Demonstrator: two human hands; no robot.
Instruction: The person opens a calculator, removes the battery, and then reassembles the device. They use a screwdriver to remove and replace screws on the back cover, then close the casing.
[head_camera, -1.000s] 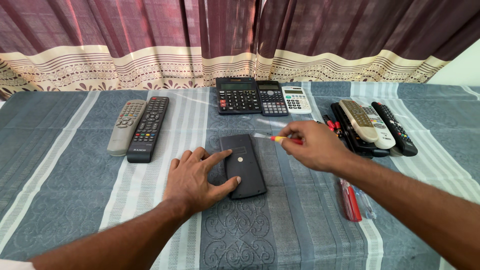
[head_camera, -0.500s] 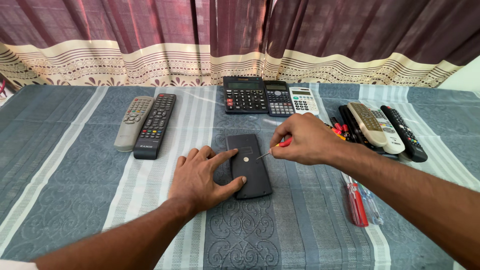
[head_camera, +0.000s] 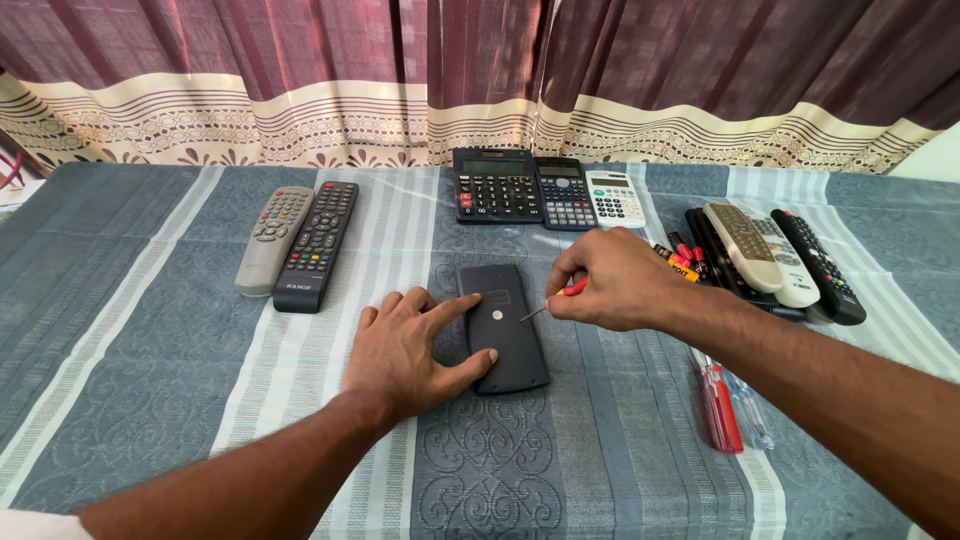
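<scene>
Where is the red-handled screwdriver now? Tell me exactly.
In the head view, the red-handled screwdriver is pinched in the right hand, just right of centre, its tip at the right edge of the face-down black device that the left hand steadies.

Left hand (head_camera: 415, 350) flat, fingers spread (thumb out to the side); right hand (head_camera: 610, 280) pinched shut, both forearms extended.

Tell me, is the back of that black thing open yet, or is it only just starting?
Only just starting. The black device lies face down with its back cover closed and a round screw spot showing. The left hand presses it flat, and the right hand aims a small red-handled screwdriver at its right side. No screws or loose parts lie beside it, so opening it is all left.
</scene>
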